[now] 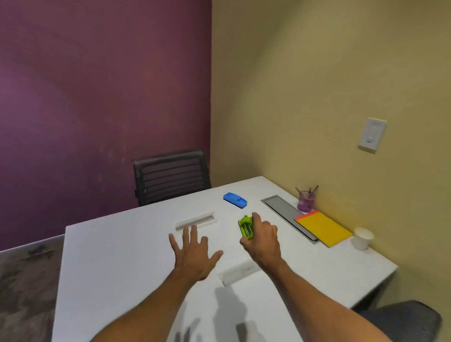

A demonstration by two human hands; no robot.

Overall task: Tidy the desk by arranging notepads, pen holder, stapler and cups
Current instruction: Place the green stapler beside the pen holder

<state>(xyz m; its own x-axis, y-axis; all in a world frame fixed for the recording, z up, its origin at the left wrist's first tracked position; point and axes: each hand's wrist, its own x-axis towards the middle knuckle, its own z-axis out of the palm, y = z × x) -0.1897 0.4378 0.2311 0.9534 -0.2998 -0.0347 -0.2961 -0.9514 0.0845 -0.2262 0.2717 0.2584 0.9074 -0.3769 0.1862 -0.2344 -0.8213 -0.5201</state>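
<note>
Green stapler (245,226) is gripped by the right hand (263,241); the left hand (192,253) is spread wide, empty. If swung carelessly right, the paper cup (362,238) could be toppled.

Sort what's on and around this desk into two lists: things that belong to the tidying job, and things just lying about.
Job:
green stapler, held in the right hand
purple pen holder
yellow notepad
white cup

Just about:
blue object
staple strip
white strip near the right wrist
desk cable hatch
black chair
wall switch
</note>
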